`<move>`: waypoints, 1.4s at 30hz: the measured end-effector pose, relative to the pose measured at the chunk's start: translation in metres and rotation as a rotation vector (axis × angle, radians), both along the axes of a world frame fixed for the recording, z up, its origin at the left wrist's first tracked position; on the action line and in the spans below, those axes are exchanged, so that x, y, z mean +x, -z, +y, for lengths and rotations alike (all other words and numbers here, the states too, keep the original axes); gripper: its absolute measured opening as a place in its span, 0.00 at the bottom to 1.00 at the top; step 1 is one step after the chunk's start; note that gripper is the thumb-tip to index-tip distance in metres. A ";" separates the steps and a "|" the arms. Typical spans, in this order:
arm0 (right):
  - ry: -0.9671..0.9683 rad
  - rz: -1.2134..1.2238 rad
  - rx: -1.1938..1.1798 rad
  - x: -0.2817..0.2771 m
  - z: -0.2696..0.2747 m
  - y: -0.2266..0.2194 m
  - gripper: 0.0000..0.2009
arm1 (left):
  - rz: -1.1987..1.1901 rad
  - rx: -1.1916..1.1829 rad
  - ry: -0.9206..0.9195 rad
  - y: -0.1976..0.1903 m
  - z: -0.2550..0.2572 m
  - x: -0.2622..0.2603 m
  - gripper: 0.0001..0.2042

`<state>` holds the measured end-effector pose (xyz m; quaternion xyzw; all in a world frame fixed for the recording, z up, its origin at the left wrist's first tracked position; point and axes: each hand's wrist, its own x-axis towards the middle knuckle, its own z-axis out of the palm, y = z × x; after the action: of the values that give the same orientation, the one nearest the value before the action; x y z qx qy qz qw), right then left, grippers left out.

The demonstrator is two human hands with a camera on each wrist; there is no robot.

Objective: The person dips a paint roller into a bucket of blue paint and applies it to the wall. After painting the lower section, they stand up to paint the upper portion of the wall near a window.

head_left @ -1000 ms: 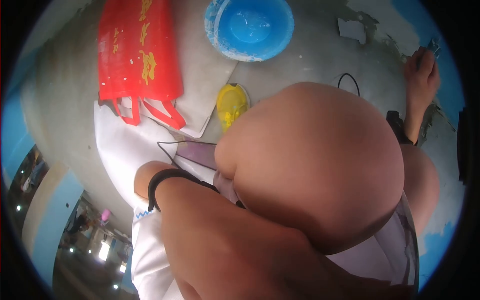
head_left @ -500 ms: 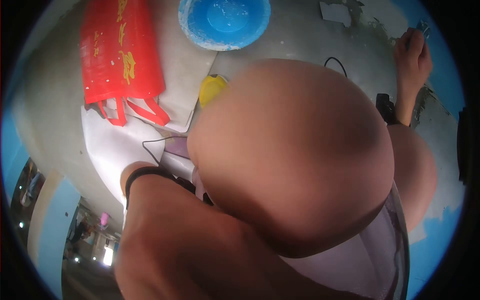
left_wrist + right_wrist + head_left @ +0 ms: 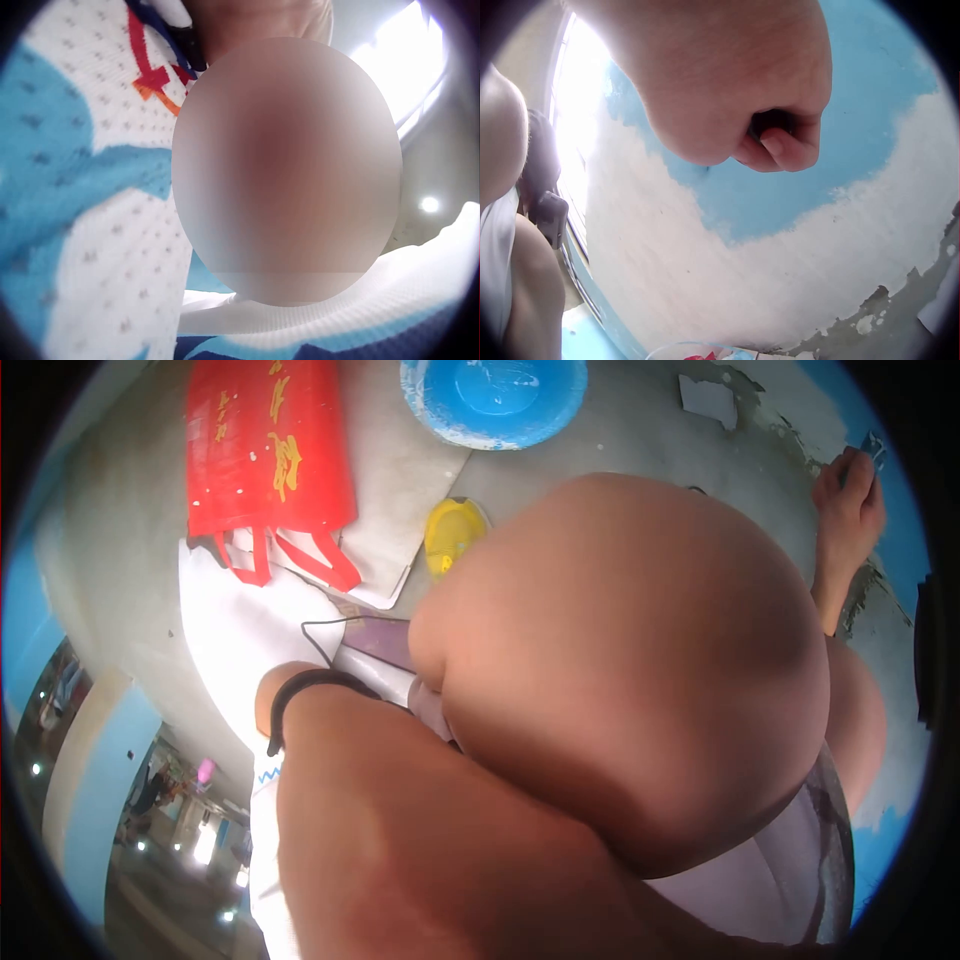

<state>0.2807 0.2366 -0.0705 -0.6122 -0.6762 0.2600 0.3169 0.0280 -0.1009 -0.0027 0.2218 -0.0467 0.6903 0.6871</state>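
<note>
Fingers of the left hand [image 3: 270,685], mostly hidden past a black band [image 3: 330,677], cannot be read. Rightward, a red bag [image 3: 250,460] lies partly over a pale board [image 3: 385,520]; a blue basin [image 3: 550,410], cut off above, and a yellow shoe [image 3: 455,535] follow on grey floor [image 3: 560,465]. A large bare shape [image 3: 620,660] blocks the middle. Far right, the right hand [image 3: 850,505] curls round a small, unclear tool [image 3: 874,450] beside the blue-and-white wall [image 3: 645,247].

bag [image 3: 265,460] left of basin [image 3: 495,400]
shoe [image 3: 455,535] nearer on the floor [image 3: 570,472]; right hand [image 3: 848,502] at right, before wall [image 3: 652,225]
</note>
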 end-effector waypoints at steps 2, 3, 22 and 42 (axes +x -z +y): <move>-0.028 0.109 -0.045 0.003 0.002 0.005 0.20 | 0.013 0.000 -0.016 -0.003 -0.005 -0.004 0.33; 0.038 0.140 -0.059 0.004 0.003 0.006 0.20 | 0.017 -0.001 -0.024 -0.004 -0.009 -0.005 0.34; -0.156 -0.028 0.169 0.013 0.003 0.009 0.20 | -0.468 0.450 0.171 0.052 0.075 0.047 0.42; -0.091 0.030 0.051 0.007 -0.004 0.004 0.15 | -0.510 0.638 0.339 0.049 0.106 0.020 0.51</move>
<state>0.2873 0.2322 -0.0746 -0.5686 -0.7050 0.2659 0.3301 0.0477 0.0054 -0.0514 0.2344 -0.4614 0.5515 0.6542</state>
